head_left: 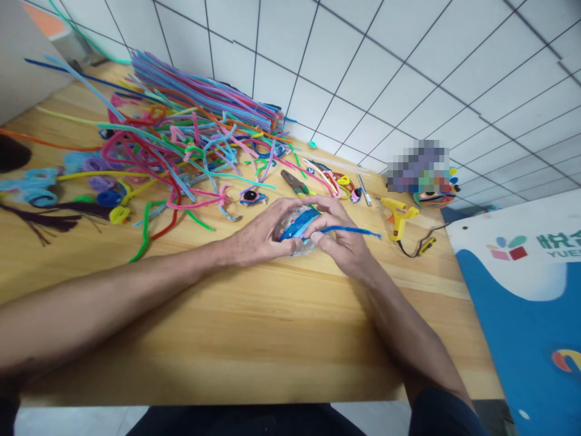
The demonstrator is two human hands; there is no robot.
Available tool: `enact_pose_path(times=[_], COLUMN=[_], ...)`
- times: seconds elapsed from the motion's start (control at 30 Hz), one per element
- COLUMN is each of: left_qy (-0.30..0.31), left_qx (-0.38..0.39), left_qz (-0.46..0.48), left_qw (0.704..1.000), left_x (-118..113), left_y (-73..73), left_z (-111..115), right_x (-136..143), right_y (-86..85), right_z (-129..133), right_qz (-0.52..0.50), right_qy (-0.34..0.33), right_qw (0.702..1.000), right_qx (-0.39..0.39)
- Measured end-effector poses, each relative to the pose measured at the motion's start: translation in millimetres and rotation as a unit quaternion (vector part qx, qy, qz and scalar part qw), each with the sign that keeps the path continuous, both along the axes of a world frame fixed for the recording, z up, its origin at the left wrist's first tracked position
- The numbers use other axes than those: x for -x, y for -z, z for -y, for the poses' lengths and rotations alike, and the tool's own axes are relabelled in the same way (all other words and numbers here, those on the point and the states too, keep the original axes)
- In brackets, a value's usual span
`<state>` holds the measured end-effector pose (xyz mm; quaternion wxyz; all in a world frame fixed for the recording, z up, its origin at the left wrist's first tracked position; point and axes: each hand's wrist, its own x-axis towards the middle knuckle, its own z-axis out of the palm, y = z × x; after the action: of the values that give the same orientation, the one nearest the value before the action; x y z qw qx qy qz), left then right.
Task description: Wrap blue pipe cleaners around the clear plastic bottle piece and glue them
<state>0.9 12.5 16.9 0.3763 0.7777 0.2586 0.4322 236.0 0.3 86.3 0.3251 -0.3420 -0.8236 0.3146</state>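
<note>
Between my hands is a rounded, clear-looking piece with blue pipe cleaner wound over it [297, 225]; its exact kind is hard to make out. My left hand [261, 233] grips its left side, fingers behind and thumb in front. On the right, my right hand [342, 239] closes its thumb and fingers on a blue pipe cleaner [354, 230], whose loose end sticks out to the right. Just behind my hands lie pliers [294, 181] with dark jaws, their handles partly hidden.
A bundle of pipe cleaners [204, 91] lies along the tiled wall, with a tangle of loose coloured ones [167, 151] before it. A yellow glue gun [398, 217] with a cord stands at the right. A pen [364, 189] lies nearby on the wooden table [254, 339].
</note>
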Motion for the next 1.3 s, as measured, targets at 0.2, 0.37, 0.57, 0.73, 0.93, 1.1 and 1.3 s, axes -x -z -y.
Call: enact_pose_path(times=[0.2, 0.37, 0.57, 0.73, 0.93, 1.1, 1.3], left_qy=[0.002, 0.003, 0.007, 0.005, 0.002, 0.015, -0.013], left_qx=[0.027, 0.047, 0.042, 0.031, 0.015, 0.032, 0.058], left_qz=[-0.011, -0.009, -0.020, -0.007, -0.004, -0.009, -0.031], left_qw=[1.000, 0.999, 0.999, 0.999, 1.000, 0.999, 0.998], left_x=[4, 4, 4, 2, 0, 3, 3], left_y=[5.2, 2.4, 0.6, 2.7, 6.0, -2.6, -13.0], left_z=[0, 2, 2, 2, 3, 5, 5], right_x=[-5, -3, 0, 0, 1, 3, 7], right_y=[1.1, 5.7, 11.0, 14.1, 15.1, 14.3, 11.3], right_z=[-5, -5, -5, -5, -4, -3, 0], right_qz=[-0.027, -0.031, -0.047, -0.048, -0.050, -0.050, -0.044], right_qy=[0.031, 0.046, 0.062, 0.072, 0.067, 0.065, 0.072], right_qw=[0.999, 0.998, 0.997, 0.996, 0.996, 0.997, 0.996], right_qx=[0.019, 0.015, 0.024, 0.038, 0.025, 0.018, 0.028])
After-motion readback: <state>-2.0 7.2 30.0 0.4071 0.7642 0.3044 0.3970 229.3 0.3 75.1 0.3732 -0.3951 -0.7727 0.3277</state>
